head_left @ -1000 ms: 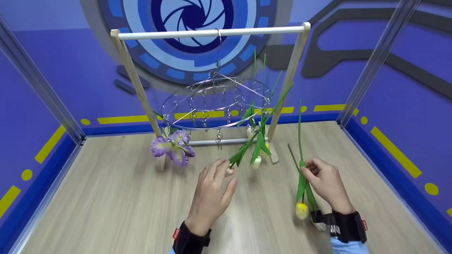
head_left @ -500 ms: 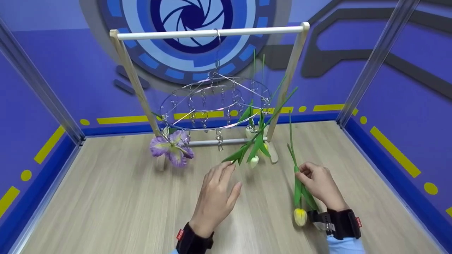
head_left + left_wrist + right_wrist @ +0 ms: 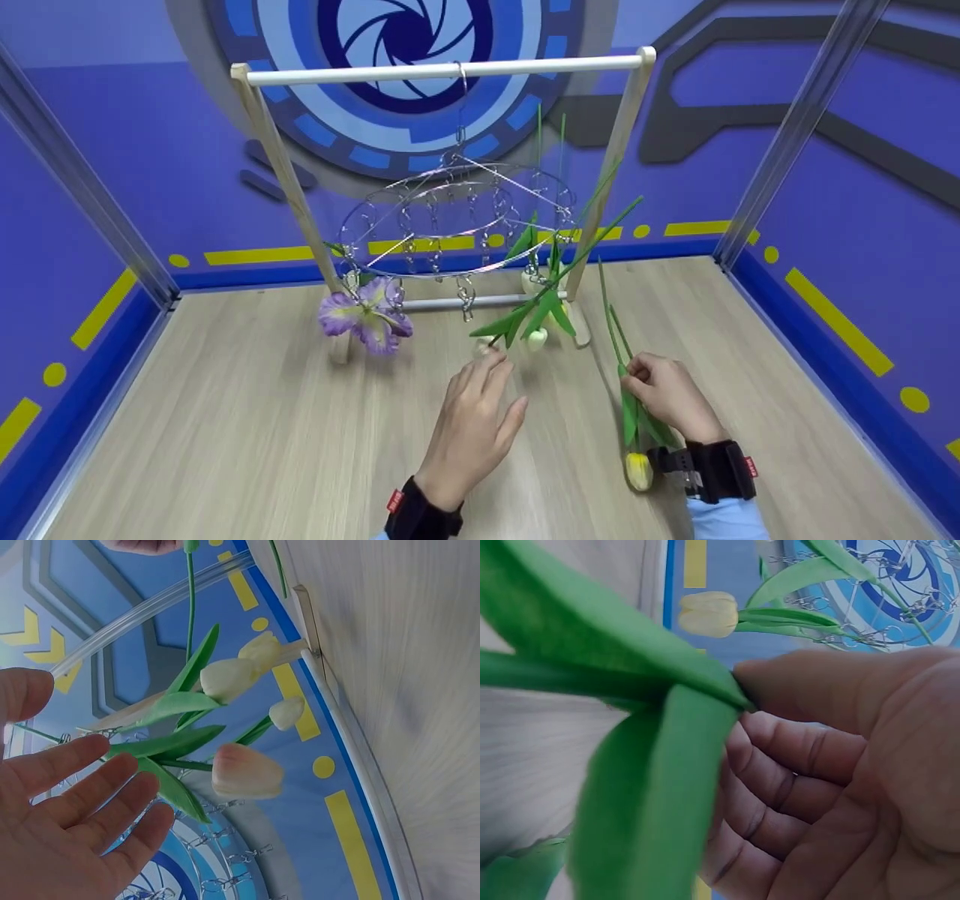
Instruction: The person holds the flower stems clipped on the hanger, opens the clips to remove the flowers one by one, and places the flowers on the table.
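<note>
The right hand [image 3: 675,394] pinches a yellow tulip [image 3: 638,471] by its stem and leaves, bloom pointing down; a second stem lies beside it. In the right wrist view, thumb and fingers of the right hand [image 3: 817,765] meet at the green leaves [image 3: 682,765]. The left hand [image 3: 476,427] has its fingers extended just below a hanging pale tulip [image 3: 486,346]; the left wrist view shows the hand [image 3: 82,802] beside the leaves and a pinkish tulip [image 3: 247,771], contact unclear. White tulips [image 3: 536,339] hang from the round clip hanger [image 3: 480,268] on its right side.
The wooden rack [image 3: 630,127] carries the hanger on its white top bar [image 3: 360,74]. A purple flower [image 3: 366,315] hangs at the hanger's left. Patterned blue walls [image 3: 105,165] enclose the wooden table [image 3: 247,420] at the back and sides.
The right hand has moved left and slightly down with the yellow tulip. The left hand has moved right and away from the hanging pale tulip's bloom, which now shows beyond the fingertips.
</note>
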`<state>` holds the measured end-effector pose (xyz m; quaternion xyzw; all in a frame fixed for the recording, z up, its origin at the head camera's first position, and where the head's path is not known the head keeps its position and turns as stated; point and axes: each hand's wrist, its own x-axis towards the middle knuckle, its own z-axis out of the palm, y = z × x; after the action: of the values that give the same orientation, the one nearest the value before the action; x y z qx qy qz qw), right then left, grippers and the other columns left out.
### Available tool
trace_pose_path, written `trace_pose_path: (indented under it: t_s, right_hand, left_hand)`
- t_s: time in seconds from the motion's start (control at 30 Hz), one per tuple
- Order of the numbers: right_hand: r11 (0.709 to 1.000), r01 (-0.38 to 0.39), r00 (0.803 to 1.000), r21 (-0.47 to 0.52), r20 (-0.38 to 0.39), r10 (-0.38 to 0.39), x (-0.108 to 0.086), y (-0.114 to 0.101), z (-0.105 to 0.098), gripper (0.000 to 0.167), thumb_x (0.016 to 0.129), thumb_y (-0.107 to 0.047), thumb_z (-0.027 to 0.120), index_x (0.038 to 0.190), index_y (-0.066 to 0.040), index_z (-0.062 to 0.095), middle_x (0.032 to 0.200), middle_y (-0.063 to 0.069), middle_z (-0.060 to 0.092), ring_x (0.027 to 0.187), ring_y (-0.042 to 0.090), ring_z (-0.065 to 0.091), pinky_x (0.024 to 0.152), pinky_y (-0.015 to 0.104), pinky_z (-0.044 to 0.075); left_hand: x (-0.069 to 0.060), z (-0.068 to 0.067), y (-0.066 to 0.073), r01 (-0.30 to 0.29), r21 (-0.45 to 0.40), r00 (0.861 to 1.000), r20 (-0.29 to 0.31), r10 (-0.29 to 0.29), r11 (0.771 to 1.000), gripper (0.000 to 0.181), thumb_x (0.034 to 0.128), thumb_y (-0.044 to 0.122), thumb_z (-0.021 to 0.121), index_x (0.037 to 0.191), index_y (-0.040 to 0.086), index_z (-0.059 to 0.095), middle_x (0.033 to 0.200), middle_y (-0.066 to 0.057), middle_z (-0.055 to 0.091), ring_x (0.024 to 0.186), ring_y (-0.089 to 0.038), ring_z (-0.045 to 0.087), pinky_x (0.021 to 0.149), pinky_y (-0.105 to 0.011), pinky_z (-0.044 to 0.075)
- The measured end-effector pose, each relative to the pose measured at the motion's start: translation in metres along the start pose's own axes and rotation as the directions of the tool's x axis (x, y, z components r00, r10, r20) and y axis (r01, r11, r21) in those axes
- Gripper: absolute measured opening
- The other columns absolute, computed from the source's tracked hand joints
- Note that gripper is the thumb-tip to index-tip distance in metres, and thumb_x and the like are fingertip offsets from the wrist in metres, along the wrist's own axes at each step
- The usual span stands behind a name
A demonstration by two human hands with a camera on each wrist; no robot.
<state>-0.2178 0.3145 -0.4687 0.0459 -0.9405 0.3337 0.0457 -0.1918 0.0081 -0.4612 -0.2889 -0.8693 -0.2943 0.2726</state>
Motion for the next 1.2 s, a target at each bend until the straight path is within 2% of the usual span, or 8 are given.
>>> trace_pose_path:
  t_s: [0.33, 0.6, 0.8, 1.2]
  right_hand:
    - [1.000, -0.016, 0.999, -0.023, 0.037, 0.017, 0.004, 0.003, 0.007, 0.005, 0.094, -0.003, 0.067, 0.097, 0.001, 0.067, 0.088, 0.010, 0.070, 0.079, 0.021, 0.064, 0.067, 0.036, 0.050]
    - [0.998, -0.045, 0.996, -0.038, 0.075, 0.048, 0.006, 0.007, 0.010, 0.010, 0.093, -0.001, 0.066, 0.101, 0.003, 0.066, 0.092, 0.013, 0.070, 0.083, 0.026, 0.065, 0.069, 0.040, 0.051]
    - [0.996, -0.055, 0.992, -0.070, 0.108, 0.062, 0.009, 0.011, 0.013, 0.012, 0.093, -0.001, 0.064, 0.104, 0.005, 0.065, 0.095, 0.016, 0.069, 0.086, 0.030, 0.066, 0.073, 0.046, 0.054]
    - [0.995, -0.056, 0.984, -0.081, 0.166, 0.069, 0.009, 0.018, 0.018, 0.008, 0.092, 0.001, 0.065, 0.100, 0.002, 0.066, 0.090, 0.011, 0.066, 0.080, 0.024, 0.060, 0.068, 0.041, 0.051]
  left_hand:
    - [-0.004, 0.009, 0.002, -0.004, 0.009, 0.999, 0.049, 0.003, 1.000, 0.040, 0.0989, 0.025, 0.070, 0.132, 0.004, 0.064, 0.133, -0.011, 0.063, 0.123, -0.026, 0.059, 0.101, -0.045, 0.049]
    - [-0.006, 0.012, 0.002, -0.019, 0.031, 0.998, 0.059, 0.017, 0.999, 0.041, 0.0992, 0.027, 0.068, 0.132, 0.004, 0.064, 0.132, -0.010, 0.063, 0.122, -0.025, 0.059, 0.103, -0.045, 0.048]
    - [-0.005, 0.012, 0.002, -0.027, 0.036, 0.998, 0.051, 0.025, 0.999, 0.041, 0.0979, 0.025, 0.070, 0.132, 0.004, 0.064, 0.130, -0.010, 0.064, 0.120, -0.026, 0.060, 0.099, -0.045, 0.050]
    - [-0.004, 0.010, 0.003, -0.008, 0.024, 0.997, 0.071, 0.006, 1.000, 0.041, 0.0996, 0.026, 0.068, 0.133, 0.003, 0.064, 0.134, -0.010, 0.063, 0.122, -0.025, 0.060, 0.103, -0.045, 0.048]
